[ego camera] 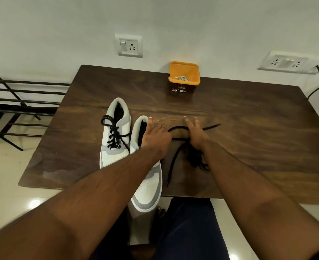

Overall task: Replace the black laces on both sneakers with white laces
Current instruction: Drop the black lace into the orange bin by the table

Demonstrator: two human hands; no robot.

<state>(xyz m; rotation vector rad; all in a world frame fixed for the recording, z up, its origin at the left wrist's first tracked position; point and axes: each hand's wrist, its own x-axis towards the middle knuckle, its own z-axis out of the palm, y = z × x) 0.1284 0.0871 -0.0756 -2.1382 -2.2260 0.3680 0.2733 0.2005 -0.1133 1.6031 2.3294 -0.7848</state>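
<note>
I am looking down at both bare hands reaching out over the dark brown wood-grain table (248,113). My left hand (156,136) is lying with its fingers spread and mostly straight, gripping nothing; its fingertips are reaching the heel collar of the unlaced grey-and-white sneaker (147,186), and I cannot tell whether they are touching it. My right hand (196,135) is pressing down on the loose black lace (175,158), two fingers sticking out straight in a V while the rest of the hand is covering the lace where its strands cross; I cannot tell whether the hidden fingers are curling round it.

The loose black lace is lying on the table just right of the unlaced sneaker, one end trailing toward the near table edge, another poking out to the right past my fingers, with a tangled bunch under my right wrist. My left forearm is crossing over the middle of the unlaced sneaker and hiding its eyelets. The toe of that sneaker is hanging over the near table edge. Beside it on the left, touching along the side, the second grey-and-white sneaker (115,147) is carrying a threaded black lace (113,134) with loose ends.

At the far edge, an orange-rimmed square plastic tub (184,85) with a dark label is holding a coiled white lace (182,78). A black metal rack (19,107) is standing on the floor to the left.
</note>
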